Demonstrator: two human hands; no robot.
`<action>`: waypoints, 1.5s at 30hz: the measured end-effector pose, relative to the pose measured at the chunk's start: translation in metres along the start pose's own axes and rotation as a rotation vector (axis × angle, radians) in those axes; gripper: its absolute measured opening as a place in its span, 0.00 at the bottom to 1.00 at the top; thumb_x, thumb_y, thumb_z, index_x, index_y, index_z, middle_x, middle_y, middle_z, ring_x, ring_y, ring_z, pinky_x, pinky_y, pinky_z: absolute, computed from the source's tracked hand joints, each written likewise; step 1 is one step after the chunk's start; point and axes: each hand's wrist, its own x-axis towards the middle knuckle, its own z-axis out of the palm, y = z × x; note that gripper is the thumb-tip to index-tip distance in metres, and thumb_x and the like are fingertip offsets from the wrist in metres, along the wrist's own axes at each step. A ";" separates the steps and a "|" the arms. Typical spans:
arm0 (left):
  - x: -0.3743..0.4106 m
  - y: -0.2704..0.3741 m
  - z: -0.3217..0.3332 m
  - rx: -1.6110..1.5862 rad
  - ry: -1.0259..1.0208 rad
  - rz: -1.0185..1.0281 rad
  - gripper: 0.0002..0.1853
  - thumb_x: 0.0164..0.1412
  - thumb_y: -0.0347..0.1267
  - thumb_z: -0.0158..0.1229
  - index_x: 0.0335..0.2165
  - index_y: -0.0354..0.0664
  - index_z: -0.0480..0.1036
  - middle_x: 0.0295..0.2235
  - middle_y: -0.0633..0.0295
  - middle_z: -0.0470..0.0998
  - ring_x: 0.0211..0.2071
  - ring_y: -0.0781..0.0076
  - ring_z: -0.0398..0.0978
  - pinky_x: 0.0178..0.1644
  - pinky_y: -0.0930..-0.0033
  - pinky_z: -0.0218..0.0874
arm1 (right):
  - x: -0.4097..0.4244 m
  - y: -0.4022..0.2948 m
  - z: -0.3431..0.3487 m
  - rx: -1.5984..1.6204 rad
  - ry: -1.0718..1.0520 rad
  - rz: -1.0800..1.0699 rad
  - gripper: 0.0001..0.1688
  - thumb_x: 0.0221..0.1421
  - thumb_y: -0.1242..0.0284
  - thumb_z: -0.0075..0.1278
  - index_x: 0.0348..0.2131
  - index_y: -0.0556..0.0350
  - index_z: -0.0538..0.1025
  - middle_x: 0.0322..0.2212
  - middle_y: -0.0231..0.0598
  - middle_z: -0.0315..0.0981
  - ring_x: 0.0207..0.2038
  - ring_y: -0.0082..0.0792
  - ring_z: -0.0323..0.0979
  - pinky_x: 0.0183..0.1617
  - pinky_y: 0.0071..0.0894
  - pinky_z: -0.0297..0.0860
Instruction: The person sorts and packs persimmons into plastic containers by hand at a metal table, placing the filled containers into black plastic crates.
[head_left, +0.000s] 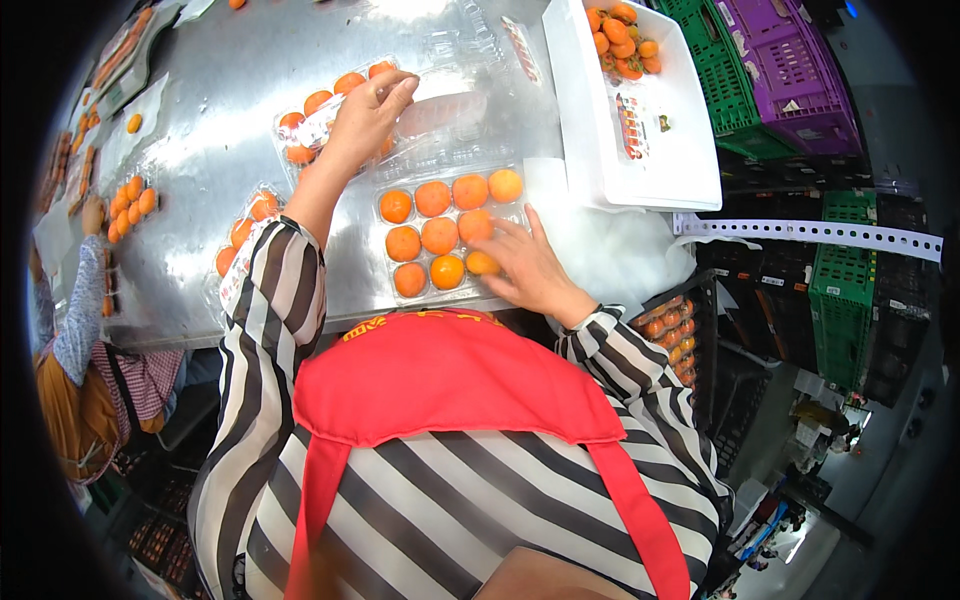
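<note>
Directly before me a clear plastic tray (390, 282) holds several orange persimmons (439, 235) in rows. My right hand (529, 262) lies at its right side, fingers apart, the fingertips over the fruit there. Farther back, my left hand (371, 109) reaches over a second clear tray of persimmons (317, 102) that has a printed label strip (315, 129) across it. Its thumb and fingertips come close together; whether something thin is between them I cannot tell. Beside that hand lies a clear plastic lid or empty pack (442, 112). My left sleeve partly covers another filled pack (241, 232).
A white foam box (682, 172) with small orange fruit (622, 41) and printed labels (631, 127) stands at the right. Green (701, 67) and purple crates (799, 75) are stacked beyond it. At the left, a co-worker's sleeved arm (82, 300) reaches near more orange fruit (133, 206) on the metal table (217, 82).
</note>
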 end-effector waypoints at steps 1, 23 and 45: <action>0.001 0.000 0.000 0.013 -0.022 -0.009 0.19 0.67 0.41 0.49 0.45 0.36 0.73 0.36 0.58 0.78 0.38 0.71 0.76 0.44 0.71 0.66 | -0.002 0.000 -0.001 -0.009 -0.019 -0.025 0.28 0.42 0.72 0.57 0.47 0.49 0.72 0.41 0.39 0.71 0.58 0.47 0.59 0.66 0.67 0.39; -0.003 0.011 -0.004 -0.153 0.102 -0.130 0.23 0.67 0.44 0.44 0.49 0.39 0.73 0.33 0.61 0.78 0.34 0.76 0.74 0.42 0.73 0.65 | 0.118 0.087 -0.058 1.714 0.572 0.294 0.36 0.59 0.69 0.44 0.63 0.54 0.53 0.44 0.49 0.68 0.39 0.39 0.72 0.41 0.34 0.72; -0.009 0.000 -0.002 -0.184 0.361 -0.101 0.22 0.66 0.40 0.49 0.51 0.35 0.65 0.32 0.54 0.77 0.31 0.69 0.75 0.38 0.70 0.65 | 0.202 0.208 -0.021 -0.141 0.482 0.287 0.24 0.51 0.80 0.50 0.50 0.52 0.74 0.47 0.56 0.68 0.51 0.52 0.66 0.56 0.43 0.63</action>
